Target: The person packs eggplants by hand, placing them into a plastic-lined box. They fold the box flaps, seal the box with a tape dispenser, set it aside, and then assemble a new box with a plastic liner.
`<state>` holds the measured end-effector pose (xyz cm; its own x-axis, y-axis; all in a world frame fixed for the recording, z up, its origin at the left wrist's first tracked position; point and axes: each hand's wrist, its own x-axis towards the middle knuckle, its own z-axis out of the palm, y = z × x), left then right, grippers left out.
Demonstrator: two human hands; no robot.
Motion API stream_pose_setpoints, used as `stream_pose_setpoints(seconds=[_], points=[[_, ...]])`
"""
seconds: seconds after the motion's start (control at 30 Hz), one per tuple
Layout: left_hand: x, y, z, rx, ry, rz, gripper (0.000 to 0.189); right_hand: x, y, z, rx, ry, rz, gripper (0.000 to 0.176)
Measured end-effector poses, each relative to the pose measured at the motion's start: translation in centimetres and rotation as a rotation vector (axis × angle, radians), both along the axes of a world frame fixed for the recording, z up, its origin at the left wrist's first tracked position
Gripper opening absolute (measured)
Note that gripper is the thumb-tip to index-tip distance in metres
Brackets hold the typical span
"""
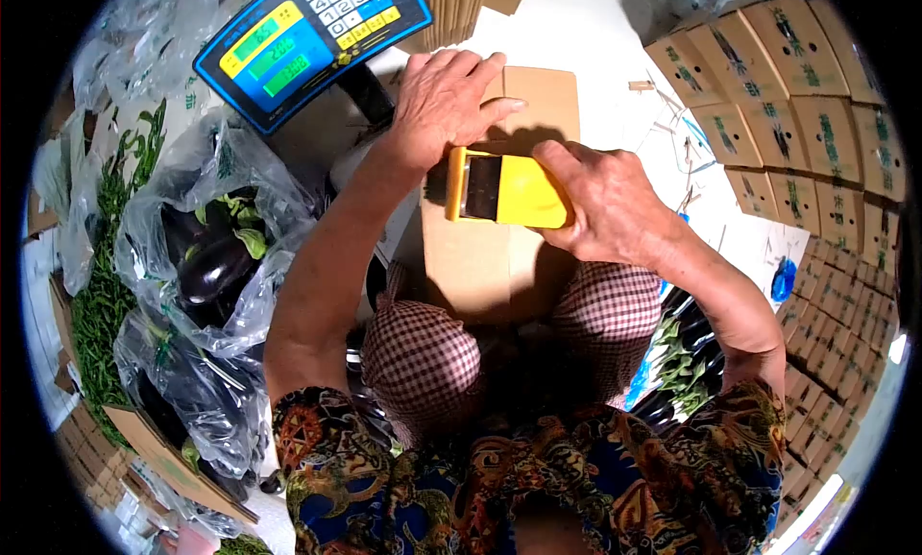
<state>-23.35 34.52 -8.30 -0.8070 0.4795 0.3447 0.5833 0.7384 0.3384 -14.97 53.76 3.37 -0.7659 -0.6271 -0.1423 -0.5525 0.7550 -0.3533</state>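
Observation:
A brown cardboard box [471, 267] lies in front of my body, between my checked-cloth knees. My left hand [447, 104] rests on its far left part, fingers spread and holding nothing. My right hand [615, 200] is wrapped round a yellow tool [530, 190], which looks like a tape dispenser, held over the middle of the box. The tool's dark opening and yellow front bar point left, close to my left wrist. Whether the tool touches the cardboard is hard to tell.
A blue scale display [312, 46] stands at the upper left. Clear bags with eggplants [216, 267] and a heap of green peppers [101, 310] lie at left. Stacked cartons [778, 113] line the right side. Flattened cardboard [447, 12] stands beyond the box.

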Motion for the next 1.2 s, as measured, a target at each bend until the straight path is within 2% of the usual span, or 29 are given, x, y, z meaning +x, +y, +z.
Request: stream_pose_setpoints(seconds=[0.03,0.13,0.27,0.37,0.4,0.5,0.67,0.77,0.87,0.97,1.0,1.03,1.07,1.1,1.2], points=[[-0.2,0.5,0.0,-0.086,-0.045,-0.008,0.05,0.0,0.1,0.1,-0.011,-0.012,0.001,0.042],[-0.1,0.7,-0.2,-0.129,0.06,-0.008,0.041,-0.1,-0.3,0.6,-0.002,-0.041,0.001,0.041],[-0.3,0.9,-0.5,-0.09,0.158,-0.01,0.031,-0.4,0.5,0.9,0.003,-0.091,0.062,0.039],[-0.2,0.7,-0.5,-0.07,0.157,-0.004,0.033,-0.2,2.3,0.5,-0.013,-0.077,0.065,0.036],[-0.4,0.5,-0.8,-0.05,0.179,-0.014,0.035,-0.4,3.6,0.2,0.054,-0.234,-0.004,0.034],[-0.5,0.5,-0.9,-0.009,0.179,-0.024,0.036,0.2,8.2,-1.5,-0.051,-0.05,0.018,0.03],[-0.5,0.5,-1.0,-0.03,0.187,-0.005,0.038,1.4,14.5,-3.5,-0.008,-0.062,-0.068,0.035],[-0.4,-0.1,-1.3,0.034,0.13,-0.016,0.039,1.8,15.3,-5.9,-0.07,-0.127,-0.112,0.035],[0.3,-2.1,-4.0,0.489,0.336,0.15,0.036,1.6,14.7,-8.1,-0.114,-0.245,-0.164,0.034],[6.6,-4.2,-8.1,1.185,-0.86,0.272,0.045,2.1,14.6,-10.9,-0.18,-0.232,-0.202,0.045],[8.6,-4.8,-9.4,1.38,-1.261,0.382,0.049,2.4,14.5,-11.2,-0.189,-0.235,-0.224,0.046],[10.4,-5.0,-10.1,1.425,-1.515,0.427,0.049,2.7,14.5,-11.5,-0.195,-0.236,-0.245,0.047],[12.2,-5.3,-10.7,1.408,-1.666,0.454,0.05,2.8,14.6,-11.4,-0.176,-0.278,-0.271,0.051],[13.9,-5.7,-10.7,1.351,-1.723,0.477,0.051,3.0,14.3,-11.1,-0.173,-0.254,-0.265,0.047],[16.1,-6.4,-9.7,1.227,-1.77,0.514,0.053,3.4,13.5,-9.3,-0.182,-0.189,-0.231,0.042]])
